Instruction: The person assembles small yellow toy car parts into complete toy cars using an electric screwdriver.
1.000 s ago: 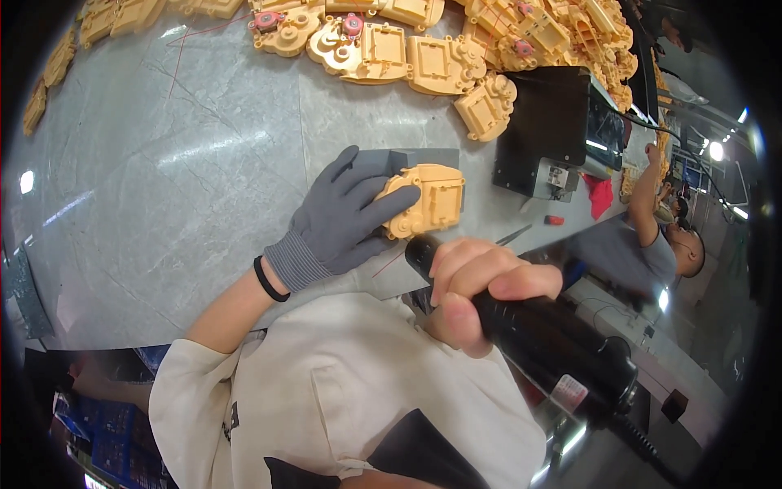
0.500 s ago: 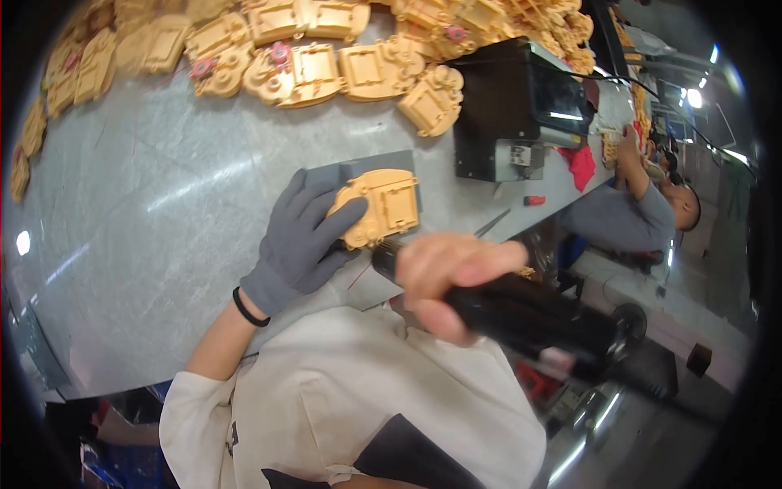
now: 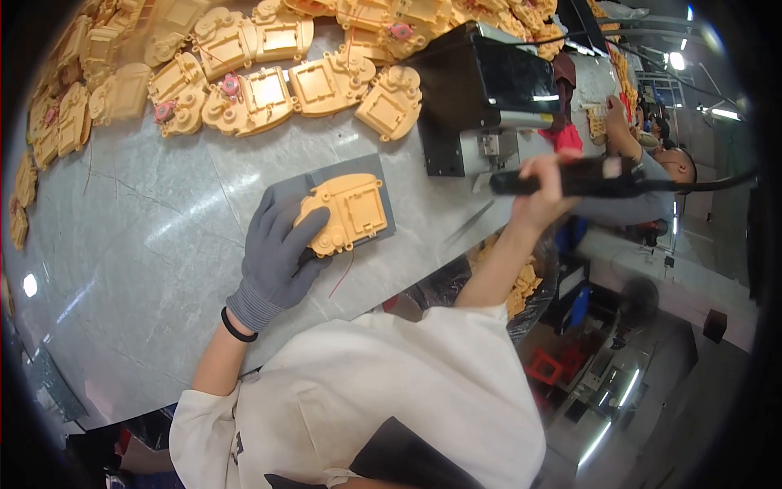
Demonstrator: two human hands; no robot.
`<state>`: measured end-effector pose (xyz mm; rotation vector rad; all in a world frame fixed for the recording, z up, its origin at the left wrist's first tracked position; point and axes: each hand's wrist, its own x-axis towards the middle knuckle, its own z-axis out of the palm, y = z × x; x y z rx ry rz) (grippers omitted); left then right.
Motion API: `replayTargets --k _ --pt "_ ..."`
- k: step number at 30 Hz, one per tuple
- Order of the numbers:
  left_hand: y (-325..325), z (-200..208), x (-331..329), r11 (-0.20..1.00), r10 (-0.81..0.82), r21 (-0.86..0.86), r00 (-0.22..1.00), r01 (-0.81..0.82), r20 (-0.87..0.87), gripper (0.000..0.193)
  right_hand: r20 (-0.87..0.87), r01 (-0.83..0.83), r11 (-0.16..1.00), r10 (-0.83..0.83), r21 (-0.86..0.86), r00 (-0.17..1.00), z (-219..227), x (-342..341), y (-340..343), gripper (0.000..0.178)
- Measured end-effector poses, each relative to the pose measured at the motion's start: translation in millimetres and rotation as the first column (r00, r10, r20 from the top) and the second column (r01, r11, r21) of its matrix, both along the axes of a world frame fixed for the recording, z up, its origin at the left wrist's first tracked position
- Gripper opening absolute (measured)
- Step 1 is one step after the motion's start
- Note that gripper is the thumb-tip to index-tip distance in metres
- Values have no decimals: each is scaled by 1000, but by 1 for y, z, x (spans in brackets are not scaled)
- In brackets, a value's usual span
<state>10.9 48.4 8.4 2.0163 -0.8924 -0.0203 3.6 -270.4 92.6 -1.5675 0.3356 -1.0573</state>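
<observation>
Gloved left hand [image 3: 275,248]: fingers closed over the left end of a yellow housing [image 3: 360,209], which rests open side up on a grey plate [image 3: 388,181] on the tabletop [image 3: 171,285]. Bare right hand [image 3: 539,194]: fingers wrapped around a black corded tool [image 3: 599,178], to the right of the housing and well apart from it. The housing appears light, stiff and rather smooth; its small posts look breakable, so the broad outer wall is the better hold.
</observation>
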Motion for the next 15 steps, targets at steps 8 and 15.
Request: replayTargets --k 8,15 --pt "3 -2 0 999 -12 -47 1000 12 -9 62 289 -20 999 11 27 957 33 -4 10 39" --pt "0 4 1 999 -41 -14 999 41 -14 61 79 58 994 -65 87 995 12 4 1 32"
